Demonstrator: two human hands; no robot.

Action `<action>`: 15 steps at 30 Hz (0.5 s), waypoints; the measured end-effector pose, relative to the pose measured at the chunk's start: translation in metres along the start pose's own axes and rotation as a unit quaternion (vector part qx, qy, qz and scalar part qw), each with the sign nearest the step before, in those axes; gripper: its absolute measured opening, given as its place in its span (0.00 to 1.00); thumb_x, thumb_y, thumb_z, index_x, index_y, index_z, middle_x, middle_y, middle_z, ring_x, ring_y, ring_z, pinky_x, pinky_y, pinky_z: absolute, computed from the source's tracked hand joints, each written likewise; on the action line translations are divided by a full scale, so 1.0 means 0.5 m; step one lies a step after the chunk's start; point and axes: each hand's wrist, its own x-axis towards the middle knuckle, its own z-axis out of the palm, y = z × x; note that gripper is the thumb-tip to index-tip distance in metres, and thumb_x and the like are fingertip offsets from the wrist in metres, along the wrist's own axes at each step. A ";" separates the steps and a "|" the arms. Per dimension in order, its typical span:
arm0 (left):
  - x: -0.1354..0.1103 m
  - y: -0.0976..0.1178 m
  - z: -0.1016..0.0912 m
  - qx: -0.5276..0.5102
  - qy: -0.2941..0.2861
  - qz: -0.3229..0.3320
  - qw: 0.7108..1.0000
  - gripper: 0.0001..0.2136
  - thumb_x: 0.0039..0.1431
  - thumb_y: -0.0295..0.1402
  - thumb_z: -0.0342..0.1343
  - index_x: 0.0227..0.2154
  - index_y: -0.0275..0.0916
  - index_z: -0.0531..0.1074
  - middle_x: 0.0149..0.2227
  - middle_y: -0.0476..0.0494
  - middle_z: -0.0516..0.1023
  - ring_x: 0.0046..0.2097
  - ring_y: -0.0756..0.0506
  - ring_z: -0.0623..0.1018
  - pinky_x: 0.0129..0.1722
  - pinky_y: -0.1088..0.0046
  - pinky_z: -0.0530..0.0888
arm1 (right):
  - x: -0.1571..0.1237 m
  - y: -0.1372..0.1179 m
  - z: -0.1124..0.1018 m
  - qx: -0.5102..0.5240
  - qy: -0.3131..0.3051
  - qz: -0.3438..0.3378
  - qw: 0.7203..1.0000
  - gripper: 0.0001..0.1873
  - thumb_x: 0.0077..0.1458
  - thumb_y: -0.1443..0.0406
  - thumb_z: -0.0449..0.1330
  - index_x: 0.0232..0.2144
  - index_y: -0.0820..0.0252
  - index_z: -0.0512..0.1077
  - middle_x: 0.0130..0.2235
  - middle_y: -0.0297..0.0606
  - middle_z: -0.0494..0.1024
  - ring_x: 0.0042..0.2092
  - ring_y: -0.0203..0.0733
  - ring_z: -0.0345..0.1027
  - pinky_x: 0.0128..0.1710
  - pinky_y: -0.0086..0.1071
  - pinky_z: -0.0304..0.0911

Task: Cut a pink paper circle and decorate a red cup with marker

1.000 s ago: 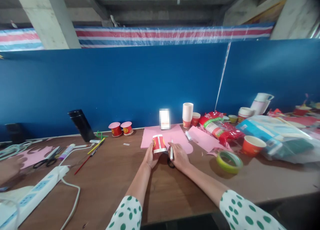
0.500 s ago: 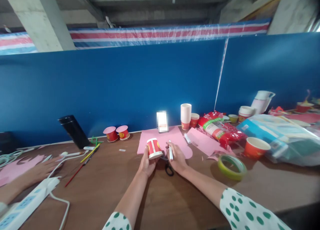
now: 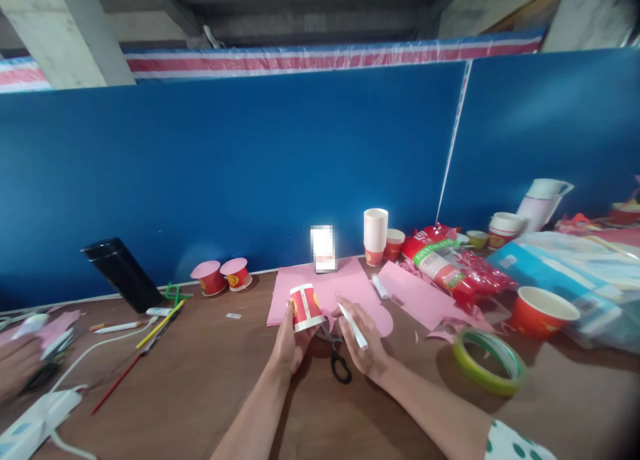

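Nearest the camera, the left hand [image 3: 287, 340] is wrapped around the lower part of a red-and-white paper cup [image 3: 306, 307], which stands bottom-up at the near edge of a pink sheet [image 3: 350, 283]. The fingers are closed firmly on its side, the same hold as half a second ago. At 3 o'clock from it, the right hand [image 3: 365, 347] is clamped on a white marker [image 3: 353, 326]. The marker stood upright before; it now leans across the fingers, its tip aimed at about 11 o'clock, close to the cup but not touching it. Between the two hands, black-handled scissors [image 3: 339, 361] lie on the brown table [image 3: 210, 380], and more of them shows than earlier. The dotted sleeves have mostly slid out of view at the bottom.

At 3 o'clock from the right hand, well apart, lies a green tape roll [image 3: 487, 361], and an orange bowl [image 3: 543, 311] stands beyond it at 2 o'clock. Far off at 9 o'clock, a co-worker's hand [image 3: 17, 370] has drawn back to the left edge, above a white power strip [image 3: 30, 428].

Farther back, against the blue partition [image 3: 250, 180], are a stack of white cups [image 3: 375, 232] at 1 o'clock, two overturned cups [image 3: 220, 277] at 10 o'clock and a leaning black flask [image 3: 123, 273] left of those.
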 end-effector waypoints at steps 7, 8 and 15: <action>-0.002 0.006 0.001 -0.015 0.037 0.036 0.999 0.16 0.62 0.40 0.55 0.49 0.38 0.72 0.42 0.41 0.82 0.41 0.44 0.81 0.49 0.65 0.76 | -0.011 -0.042 -0.014 0.062 -0.004 0.098 0.993 0.08 0.62 0.65 0.48 0.42 0.56 0.66 0.33 0.37 0.77 0.34 0.41 0.73 0.37 0.34 0.70; 0.000 0.003 0.000 -0.014 0.035 0.045 0.998 0.16 0.62 0.39 0.55 0.49 0.38 0.72 0.42 0.41 0.82 0.41 0.44 0.81 0.49 0.65 0.76 | -0.012 -0.043 -0.015 0.064 -0.009 0.092 0.994 0.08 0.63 0.64 0.49 0.41 0.56 0.67 0.32 0.37 0.77 0.34 0.41 0.73 0.36 0.33 0.70; 0.004 -0.008 -0.005 -0.014 0.028 0.055 0.998 0.18 0.58 0.38 0.59 0.49 0.36 0.71 0.38 0.41 0.81 0.38 0.44 0.81 0.46 0.64 0.76 | -0.017 -0.037 -0.012 0.047 -0.021 0.030 0.998 0.08 0.62 0.66 0.51 0.40 0.55 0.70 0.35 0.40 0.77 0.38 0.43 0.73 0.38 0.34 0.71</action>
